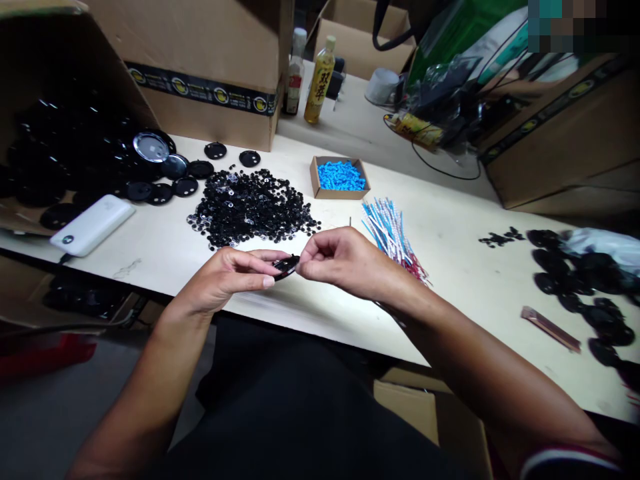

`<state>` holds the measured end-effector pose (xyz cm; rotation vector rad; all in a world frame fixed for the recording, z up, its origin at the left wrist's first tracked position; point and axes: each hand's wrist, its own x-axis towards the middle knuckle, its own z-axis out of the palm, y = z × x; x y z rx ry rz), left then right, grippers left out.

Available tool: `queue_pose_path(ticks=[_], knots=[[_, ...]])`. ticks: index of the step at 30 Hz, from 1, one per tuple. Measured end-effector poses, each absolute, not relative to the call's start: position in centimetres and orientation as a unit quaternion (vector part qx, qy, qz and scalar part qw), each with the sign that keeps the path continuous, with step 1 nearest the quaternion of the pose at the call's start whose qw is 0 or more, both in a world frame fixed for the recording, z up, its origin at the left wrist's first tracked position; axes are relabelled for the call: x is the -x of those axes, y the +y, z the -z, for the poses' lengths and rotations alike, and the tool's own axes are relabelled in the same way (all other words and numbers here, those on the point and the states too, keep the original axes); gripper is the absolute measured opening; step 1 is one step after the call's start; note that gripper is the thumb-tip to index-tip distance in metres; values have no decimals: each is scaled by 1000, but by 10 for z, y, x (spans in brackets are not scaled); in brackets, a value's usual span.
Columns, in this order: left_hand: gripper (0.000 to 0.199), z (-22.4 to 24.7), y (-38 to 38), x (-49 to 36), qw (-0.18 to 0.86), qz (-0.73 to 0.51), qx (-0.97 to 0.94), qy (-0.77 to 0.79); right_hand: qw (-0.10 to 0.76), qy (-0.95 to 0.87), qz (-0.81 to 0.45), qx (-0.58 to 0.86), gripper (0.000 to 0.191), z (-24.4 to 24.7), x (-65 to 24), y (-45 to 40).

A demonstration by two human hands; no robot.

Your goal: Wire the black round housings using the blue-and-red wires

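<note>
I hold a round black disc (286, 267) in my left hand (225, 277), thumb on the near side and fingers along the far side, so it sits tilted between my two hands, just above the front edge of the pale surface (465, 267). My right hand (337, 261) is closed in a pinch right at the disc's right rim — I cannot tell what, if anything, is between those fingertips. Just beyond my hands lies a spread heap of little black pieces (250, 207), with a shallow cardboard tray (340, 195) of blue bits (341, 176) behind it to the right. A bundle of blue and white wires (393, 233) with red ends lies near my right hand, partly behind my wrist. Off to the left, a white power bank (93, 225) rests near more black discs (186, 186) — some loose on the surface, many inside a big open carton (120, 87).
</note>
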<state>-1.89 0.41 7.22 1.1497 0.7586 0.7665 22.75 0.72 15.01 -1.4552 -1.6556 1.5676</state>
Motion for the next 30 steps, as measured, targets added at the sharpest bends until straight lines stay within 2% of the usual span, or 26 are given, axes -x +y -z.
queue_pose_path(ticks=[12,16,21,30], knots=[[18,-72,9,31,687,-299,-568,341,170,-633,-535,533,12,-146,-227,8],[18,-73,9,35,685,-293,-576,335,157,-631,-531,543,21,-148,-227,9],[17,-73,9,38,688,-289,-578,330,145,-605,-571,535,35,-146,-228,11],[18,-76,10,33,710,-289,-557,320,139,-581,-659,458,35,-142,-232,15]])
